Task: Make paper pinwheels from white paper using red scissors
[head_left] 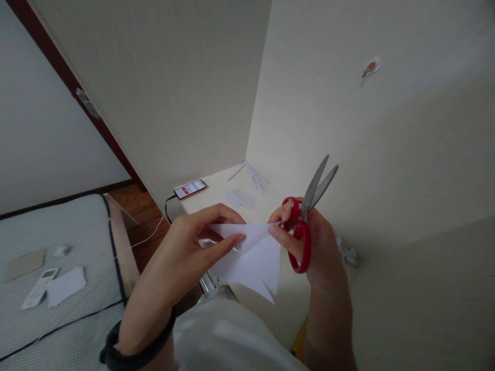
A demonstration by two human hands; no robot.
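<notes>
Head view: one paper [251,257], one scissors [305,221]

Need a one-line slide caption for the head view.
Left hand pinches folded white paper; right hand holds red scissors, blades up.

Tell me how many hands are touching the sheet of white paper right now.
2. The left hand pinches the white paper at its left edge; the right hand, which also holds red scissors, touches its right corner.

A home bedroom, probably: mattress [58,268] (with a remote [38,288]) beside a charging phone [190,188].
</notes>
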